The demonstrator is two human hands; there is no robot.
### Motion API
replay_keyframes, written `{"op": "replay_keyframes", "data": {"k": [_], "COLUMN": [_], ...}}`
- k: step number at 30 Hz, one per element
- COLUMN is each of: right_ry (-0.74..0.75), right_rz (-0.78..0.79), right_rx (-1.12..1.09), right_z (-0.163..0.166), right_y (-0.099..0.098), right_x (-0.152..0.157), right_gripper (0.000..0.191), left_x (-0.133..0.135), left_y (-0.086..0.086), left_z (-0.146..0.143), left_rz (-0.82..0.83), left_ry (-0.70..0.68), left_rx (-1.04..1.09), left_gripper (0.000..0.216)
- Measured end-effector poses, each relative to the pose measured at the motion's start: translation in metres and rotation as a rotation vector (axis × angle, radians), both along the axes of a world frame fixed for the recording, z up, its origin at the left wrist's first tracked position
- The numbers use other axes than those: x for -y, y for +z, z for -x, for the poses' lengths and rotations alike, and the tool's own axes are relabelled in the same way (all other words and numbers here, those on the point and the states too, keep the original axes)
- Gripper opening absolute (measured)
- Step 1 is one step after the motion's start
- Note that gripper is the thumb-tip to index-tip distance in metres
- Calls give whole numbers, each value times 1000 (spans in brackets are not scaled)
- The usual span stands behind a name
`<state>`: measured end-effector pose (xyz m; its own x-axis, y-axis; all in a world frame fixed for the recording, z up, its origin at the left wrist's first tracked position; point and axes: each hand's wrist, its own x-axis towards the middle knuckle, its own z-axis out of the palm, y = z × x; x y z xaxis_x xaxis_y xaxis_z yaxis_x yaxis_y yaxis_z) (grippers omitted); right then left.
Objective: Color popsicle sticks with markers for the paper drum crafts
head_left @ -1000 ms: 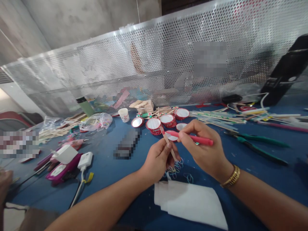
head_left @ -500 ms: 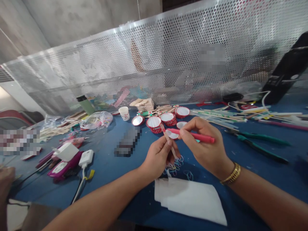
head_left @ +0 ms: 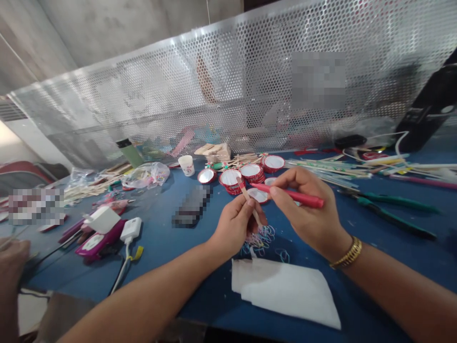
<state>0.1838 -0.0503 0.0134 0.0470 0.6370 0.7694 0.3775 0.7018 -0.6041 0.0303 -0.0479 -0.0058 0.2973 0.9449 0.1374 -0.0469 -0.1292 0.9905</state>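
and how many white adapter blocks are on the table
2: one adapter overlaps the purple item; a second adapter, with white cable, lies beside it. Others may be hidden.

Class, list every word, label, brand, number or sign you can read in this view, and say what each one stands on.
Readable text: none.
White paper cup: red print, too small to read.
Tall black object: pale marks, too blurred to read.
Red pen: no legible lettering.
Wooden stick: red colouring, no legible lettering.
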Motion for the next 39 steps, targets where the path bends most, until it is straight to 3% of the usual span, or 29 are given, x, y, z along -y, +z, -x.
{"op": "replay_keyframes", "data": {"k": [10,18,26,39], "right_ry": [17,-1,8,-9], "right_rz": [1,74,20,-18], "right_rx": [-19,-75,-11,19], "right_z": [0,2,2,3], "right_y": [0,0,-3,-4], "right_x": [-1,-3,-3,-4], "right_gripper": [4,15,10,17], "left_x": [3,2,1,1], "left_y": [-2,-4,-7,-7], "left_z": [0,0,1,0], "left_rz": [11,40,35,33], "left_ry": [-23,-42,-54,-64], "left_rx": [1,2,-23,-5], "left_gripper": [37,40,41,42]}}
